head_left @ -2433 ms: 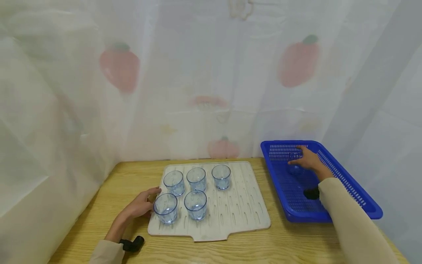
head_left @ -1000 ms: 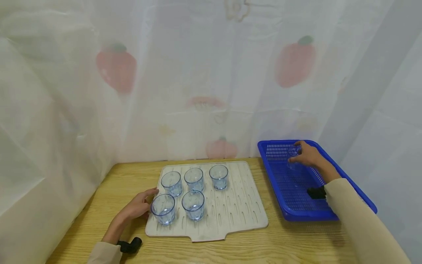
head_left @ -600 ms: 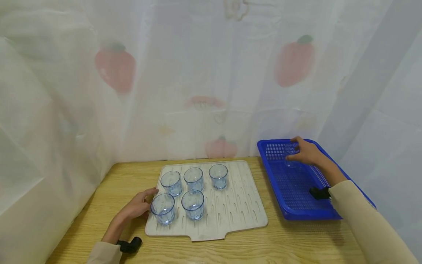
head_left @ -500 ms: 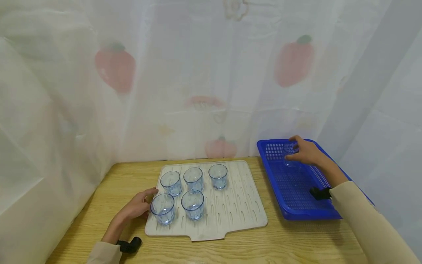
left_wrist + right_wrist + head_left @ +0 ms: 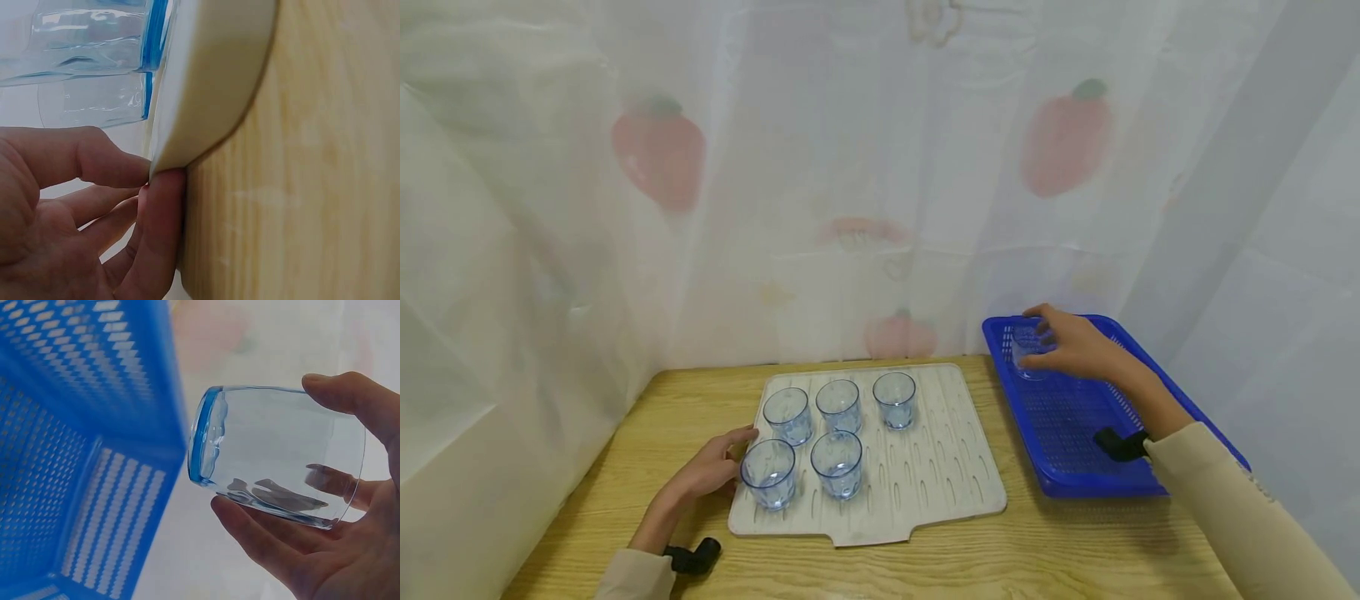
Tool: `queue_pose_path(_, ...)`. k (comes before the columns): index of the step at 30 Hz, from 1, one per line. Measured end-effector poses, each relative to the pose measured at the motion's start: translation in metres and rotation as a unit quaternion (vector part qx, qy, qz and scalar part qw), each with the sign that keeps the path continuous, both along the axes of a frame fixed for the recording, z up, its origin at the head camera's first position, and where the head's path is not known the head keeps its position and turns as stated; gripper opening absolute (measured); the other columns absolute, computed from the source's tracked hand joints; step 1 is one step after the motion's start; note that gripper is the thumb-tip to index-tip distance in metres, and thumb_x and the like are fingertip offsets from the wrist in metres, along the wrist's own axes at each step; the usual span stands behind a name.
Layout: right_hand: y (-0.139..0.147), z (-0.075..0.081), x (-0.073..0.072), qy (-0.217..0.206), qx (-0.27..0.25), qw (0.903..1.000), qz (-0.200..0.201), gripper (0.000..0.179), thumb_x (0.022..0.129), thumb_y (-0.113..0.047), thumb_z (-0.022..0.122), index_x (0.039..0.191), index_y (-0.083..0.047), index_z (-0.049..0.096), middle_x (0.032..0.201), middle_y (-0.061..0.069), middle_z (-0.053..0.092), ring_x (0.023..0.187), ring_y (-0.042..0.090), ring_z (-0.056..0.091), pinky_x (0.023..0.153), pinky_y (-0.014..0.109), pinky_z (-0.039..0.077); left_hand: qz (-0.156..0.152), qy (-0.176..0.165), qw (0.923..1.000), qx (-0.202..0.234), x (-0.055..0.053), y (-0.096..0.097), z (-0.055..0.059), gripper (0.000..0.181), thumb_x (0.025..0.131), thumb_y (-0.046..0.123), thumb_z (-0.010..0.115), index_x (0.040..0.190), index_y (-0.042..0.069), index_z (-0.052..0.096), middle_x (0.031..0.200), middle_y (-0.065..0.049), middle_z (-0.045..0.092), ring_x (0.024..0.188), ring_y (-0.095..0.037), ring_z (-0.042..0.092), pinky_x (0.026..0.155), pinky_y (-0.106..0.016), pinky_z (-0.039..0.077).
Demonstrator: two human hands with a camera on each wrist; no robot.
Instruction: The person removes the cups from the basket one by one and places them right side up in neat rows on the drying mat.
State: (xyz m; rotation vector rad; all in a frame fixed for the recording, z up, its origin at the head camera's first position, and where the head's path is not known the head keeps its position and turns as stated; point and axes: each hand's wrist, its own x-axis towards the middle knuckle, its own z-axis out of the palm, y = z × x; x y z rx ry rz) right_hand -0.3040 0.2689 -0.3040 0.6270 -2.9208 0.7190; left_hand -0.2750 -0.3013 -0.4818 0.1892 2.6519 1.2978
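Note:
My right hand (image 5: 1071, 343) grips a clear drinking glass (image 5: 1028, 348) above the far left part of the blue basket. In the right wrist view, the thumb and fingers go round that glass (image 5: 269, 456), with its thick blue-tinted base towards the basket. At the left, my left hand (image 5: 709, 468) pinches the edge of a cream draining board (image 5: 936, 492) between thumb and fingers, as the left wrist view shows at the board's corner (image 5: 206, 87). Several matching glasses stand upright on the board's left half, the nearest glass (image 5: 769, 475) right beside the left hand.
A blue perforated plastic basket (image 5: 1093, 482) stands right of the board. Ridges run across the board's right half. Behind the wooden table (image 5: 820, 575) hangs a pale curtain (image 5: 865, 167) printed with fruit; further pale sheets flank both sides.
The right hand has taken hold of the glass inside the basket, raised it and moved it left towards the basket's far left rim. The left hand stays at the board's edge.

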Motion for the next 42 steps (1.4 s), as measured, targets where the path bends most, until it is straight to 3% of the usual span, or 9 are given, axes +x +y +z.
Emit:
queue_pose_path(10, -0.044, -0.001, 0.017, 0.026, 0.011, 0.9983, 0.051, 0.077, 0.087, -0.027, 0.079, 0.150, -0.001, 0.044, 0.131, 0.024, 0.065, 0.114, 0.040, 0.066, 0.091, 0.054, 0.056, 0.004, -0.005, 1.0000, 0.000, 0.000, 0.000, 0.000, 0.074, 0.077, -0.009, 0.056, 0.151, -0.007, 0.045, 0.164, -0.033, 0.027, 0.108, -0.035, 0.053, 0.060, -0.036, 0.050)
queue_pose_path(13, -0.058, -0.007, 0.021, 0.036, 0.014, 0.9965, 0.074, 0.075, 0.086, -0.026, 0.079, 0.148, 0.000, 0.046, 0.125, 0.021, 0.067, 0.112, 0.037, 0.066, 0.089, 0.051, 0.056, 0.005, -0.002, 1.0000, -0.002, 0.000, 0.000, 0.000, 0.074, 0.077, -0.009, 0.056, 0.151, -0.007, 0.045, 0.164, -0.033, 0.027, 0.111, -0.035, 0.051, 0.061, -0.036, 0.050)
queue_pose_path(15, -0.067, -0.012, 0.023, 0.034, 0.016, 0.9958, 0.084, 0.073, 0.085, -0.026, 0.080, 0.146, 0.000, 0.048, 0.125, 0.019, 0.067, 0.113, 0.036, 0.065, 0.089, 0.050, 0.056, 0.005, -0.007, 1.0000, 0.000, 0.000, 0.001, 0.000, 0.074, 0.078, -0.009, 0.056, 0.151, -0.007, 0.044, 0.165, -0.033, 0.027, 0.103, -0.034, 0.054, 0.060, -0.036, 0.051)
queue_pose_path(20, -0.086, -0.029, 0.029, 0.001, 0.008, 0.9941, 0.108, 0.074, 0.086, -0.026, 0.079, 0.148, -0.002, 0.047, 0.134, 0.020, 0.065, 0.118, 0.037, 0.065, 0.092, 0.051, 0.056, 0.004, -0.012, 0.9999, 0.004, 0.000, 0.002, 0.000, 0.073, 0.079, -0.009, 0.055, 0.152, -0.007, 0.043, 0.165, -0.033, 0.025, 0.092, -0.028, 0.056, 0.060, -0.037, 0.052)
queue_pose_path(27, -0.115, -0.051, 0.036, -0.035, 0.007, 0.9906, 0.132, 0.074, 0.085, -0.028, 0.080, 0.149, -0.010, 0.047, 0.131, 0.015, 0.065, 0.120, 0.035, 0.064, 0.093, 0.047, 0.056, 0.004, -0.007, 1.0000, 0.001, 0.000, 0.001, 0.001, 0.073, 0.079, -0.008, 0.056, 0.151, -0.007, 0.044, 0.165, -0.033, 0.027, 0.108, -0.033, 0.055, 0.063, -0.037, 0.054)
queue_pose_path(34, -0.142, -0.077, 0.039, -0.056, 0.004, 0.9849, 0.164, 0.070, 0.085, -0.025, 0.082, 0.145, -0.008, 0.050, 0.129, 0.017, 0.066, 0.117, 0.034, 0.065, 0.092, 0.047, 0.055, 0.005, -0.010, 0.9999, -0.003, 0.000, 0.001, 0.000, 0.073, 0.080, -0.007, 0.056, 0.152, -0.006, 0.044, 0.165, -0.032, 0.027, 0.116, -0.038, 0.051, 0.063, -0.037, 0.053)
queue_pose_path(42, -0.155, -0.092, 0.036, -0.063, -0.002, 0.9807, 0.185, 0.070, 0.083, -0.024, 0.082, 0.144, -0.007, 0.050, 0.127, 0.017, 0.066, 0.115, 0.034, 0.065, 0.092, 0.045, 0.055, 0.002, 0.000, 0.9999, -0.010, 0.001, 0.001, 0.001, 0.073, 0.079, -0.008, 0.055, 0.151, -0.007, 0.044, 0.164, -0.032, 0.028, 0.121, -0.041, 0.045, 0.066, -0.035, 0.051)
